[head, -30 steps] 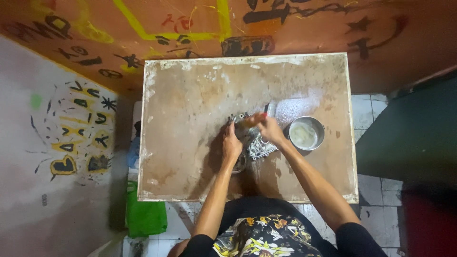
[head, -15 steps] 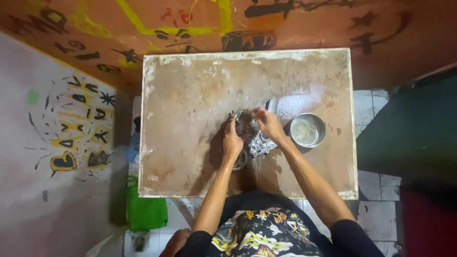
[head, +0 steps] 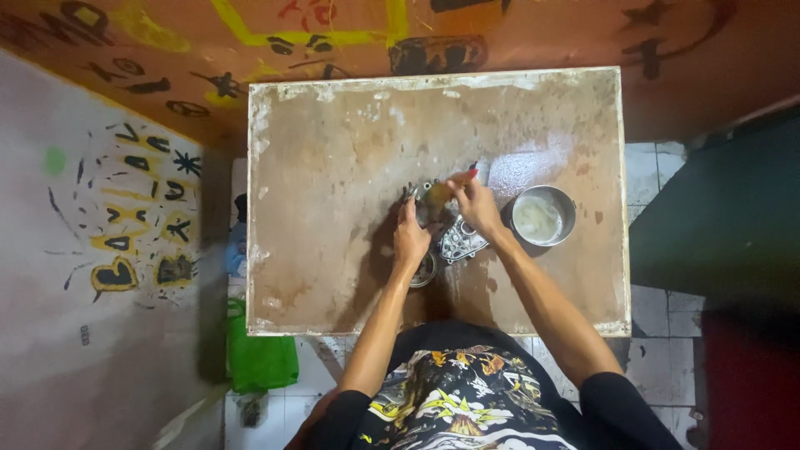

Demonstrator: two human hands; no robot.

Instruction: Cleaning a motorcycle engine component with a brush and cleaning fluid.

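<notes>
The left hand [head: 410, 237] grips a metal part [head: 427, 200] while the right hand [head: 475, 204] pinches a red-tipped tool [head: 472, 171] against it, work seemingly midway; bowl [head: 543, 218] beside the right fingers.

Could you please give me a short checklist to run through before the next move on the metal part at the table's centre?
1. Left hand steadying the metal part: ok.
2. Right hand holding the red-tipped tool at the part: ok.
3. Metal bowl upright, apart from both hands: ok.
4. Silver cover flat on the table: ok.
5. Round piece near the front edge, secure: cannot tell.
</notes>
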